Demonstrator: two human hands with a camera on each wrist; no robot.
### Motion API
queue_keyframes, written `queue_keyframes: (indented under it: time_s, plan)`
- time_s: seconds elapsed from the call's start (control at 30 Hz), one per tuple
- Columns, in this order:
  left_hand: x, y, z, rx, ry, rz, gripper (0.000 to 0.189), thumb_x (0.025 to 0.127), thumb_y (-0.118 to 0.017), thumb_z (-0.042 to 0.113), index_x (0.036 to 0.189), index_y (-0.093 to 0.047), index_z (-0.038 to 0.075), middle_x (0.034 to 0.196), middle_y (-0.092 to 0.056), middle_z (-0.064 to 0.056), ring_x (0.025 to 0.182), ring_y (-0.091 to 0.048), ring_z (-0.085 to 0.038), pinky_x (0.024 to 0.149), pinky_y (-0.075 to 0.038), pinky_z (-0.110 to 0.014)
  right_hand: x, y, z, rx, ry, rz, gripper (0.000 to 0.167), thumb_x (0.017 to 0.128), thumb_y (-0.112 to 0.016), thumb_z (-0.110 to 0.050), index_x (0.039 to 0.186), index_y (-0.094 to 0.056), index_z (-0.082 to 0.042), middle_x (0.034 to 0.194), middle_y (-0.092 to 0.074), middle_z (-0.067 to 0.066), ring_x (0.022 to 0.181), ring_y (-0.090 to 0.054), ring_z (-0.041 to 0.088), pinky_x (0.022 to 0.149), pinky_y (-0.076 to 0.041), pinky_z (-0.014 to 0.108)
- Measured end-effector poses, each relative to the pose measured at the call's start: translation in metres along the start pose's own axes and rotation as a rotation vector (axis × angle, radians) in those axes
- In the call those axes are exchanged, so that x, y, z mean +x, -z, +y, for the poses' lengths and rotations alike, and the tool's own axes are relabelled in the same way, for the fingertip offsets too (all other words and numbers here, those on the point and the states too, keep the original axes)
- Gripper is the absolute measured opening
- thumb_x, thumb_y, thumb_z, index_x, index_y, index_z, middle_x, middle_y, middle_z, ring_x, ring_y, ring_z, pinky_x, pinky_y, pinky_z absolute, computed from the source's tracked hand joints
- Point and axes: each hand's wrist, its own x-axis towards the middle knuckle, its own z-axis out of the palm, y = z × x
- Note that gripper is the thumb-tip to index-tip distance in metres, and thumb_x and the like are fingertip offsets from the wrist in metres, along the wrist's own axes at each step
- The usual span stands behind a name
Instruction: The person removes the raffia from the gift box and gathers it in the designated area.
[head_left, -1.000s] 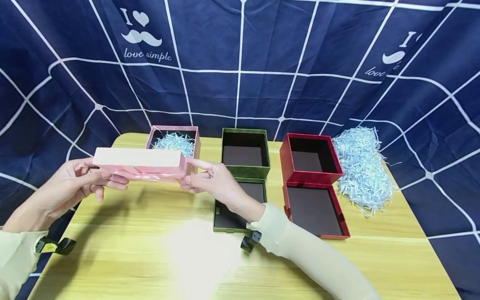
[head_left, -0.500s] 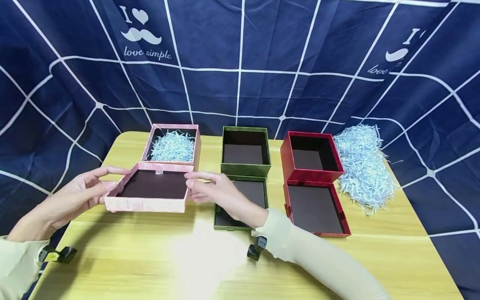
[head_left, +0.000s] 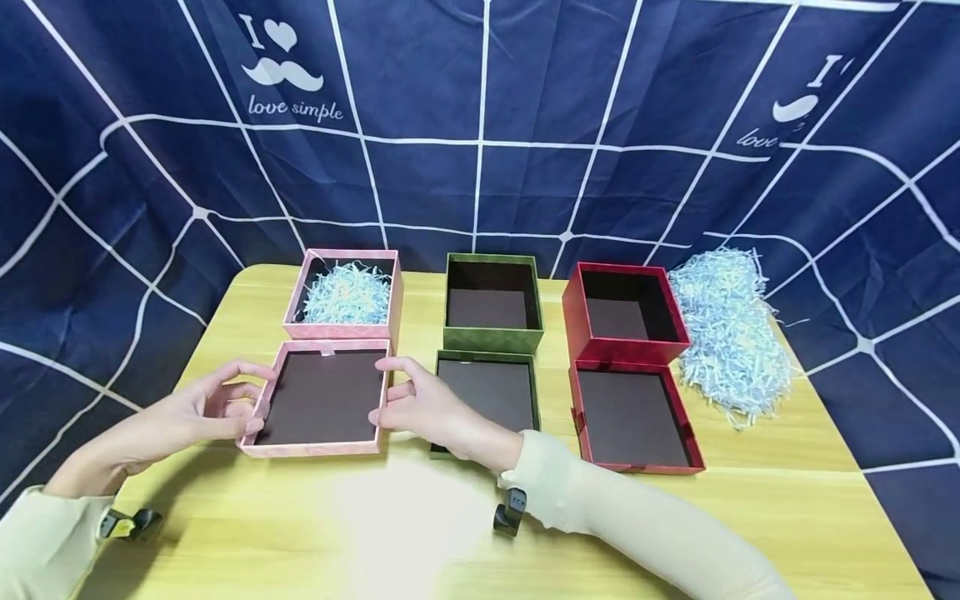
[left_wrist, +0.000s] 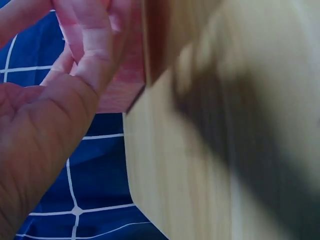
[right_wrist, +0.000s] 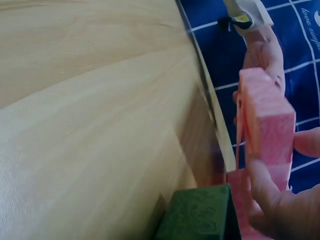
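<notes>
A pink box lid (head_left: 326,400) with a dark lining lies open side up in front of the pink box (head_left: 337,332). My left hand (head_left: 176,421) grips its left rim, thumb near the front corner. At the opposite rim, my right hand (head_left: 435,408) pinches the wall between thumb and fingers. Whether the lid touches the table cannot be told. In the left wrist view, part of the pink lid (left_wrist: 125,85) shows behind my fingers. The right wrist view has the lid (right_wrist: 272,120) between both hands. Light blue shredded paper (head_left: 348,293) fills the pink box.
A green box (head_left: 491,340) stands mid-table, its lid (head_left: 487,392) in front, partly behind my right hand. Right of these are a red box (head_left: 633,350) and its red lid (head_left: 637,417). A blue shredded paper heap (head_left: 731,333) lies far right. Blue cloth (head_left: 420,183) hangs behind.
Both hands have lowered the pink lid from in front of the pink box. It has tilted from its pale outer side to its dark inside facing up. The other boxes have stayed put.
</notes>
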Motion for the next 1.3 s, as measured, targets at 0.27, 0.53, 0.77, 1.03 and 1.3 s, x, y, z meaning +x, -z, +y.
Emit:
queue_keyframes:
  time_s: [0.27, 0.53, 0.77, 1.03, 1.3]
  plan:
    - [-0.002, -0.004, -0.017, 0.045, -0.018, -0.042, 0.072, 0.103, -0.063, -0.012, 0.164, -0.032, 0.012, 0.147, -0.052, -0.006, 0.102, -0.069, -0.022, 0.080, -0.059, -0.034, 0.003, -0.016, 0.011, -0.043, 0.014, 0.058, 0.083, 0.089, -0.083, 0.003, 0.161, -0.047, -0.014, 0.159, -0.042, 0.009, 0.138, -0.055, 0.030, 0.108, -0.052, 0.044]
    - [-0.003, -0.010, -0.029, 0.075, -0.050, -0.036, 0.079, 0.100, -0.065, -0.014, 0.165, -0.027, 0.010, 0.151, -0.048, 0.000, 0.086, -0.067, -0.028, 0.068, -0.057, -0.035, 0.003, -0.027, 0.016, -0.134, 0.001, 0.116, 0.090, 0.083, -0.078, 0.010, 0.162, -0.046, -0.016, 0.163, -0.038, 0.010, 0.139, -0.054, 0.031, 0.106, -0.050, 0.042]
    - [-0.001, -0.014, -0.035, 0.095, -0.081, -0.007, 0.079, 0.100, -0.065, -0.014, 0.166, -0.025, 0.003, 0.159, -0.043, 0.005, 0.088, -0.066, -0.025, 0.072, -0.055, -0.032, 0.002, -0.040, 0.022, -0.126, -0.012, 0.170, 0.094, 0.075, -0.068, 0.015, 0.162, -0.043, -0.012, 0.156, -0.038, 0.012, 0.135, -0.047, 0.030, 0.094, -0.047, 0.035]
    - [0.001, -0.016, -0.035, 0.077, -0.032, 0.016, 0.081, 0.099, -0.066, -0.011, 0.167, -0.023, 0.001, 0.152, -0.042, -0.004, 0.090, -0.063, -0.027, 0.073, -0.055, -0.033, 0.007, -0.048, 0.028, -0.143, 0.049, 0.281, 0.078, 0.076, -0.065, 0.017, 0.150, -0.055, -0.005, 0.156, -0.039, 0.009, 0.133, -0.044, 0.024, 0.101, -0.044, 0.034]
    - [0.004, -0.017, -0.035, 0.087, -0.033, 0.049, 0.082, 0.100, -0.067, -0.009, 0.168, -0.021, -0.004, 0.148, -0.046, -0.007, 0.093, -0.066, -0.028, 0.074, -0.057, -0.032, 0.009, -0.048, 0.028, -0.092, 0.061, 0.329, 0.079, 0.075, -0.066, 0.015, 0.150, -0.057, -0.007, 0.151, -0.042, 0.008, 0.124, -0.046, 0.024, 0.091, -0.045, 0.031]
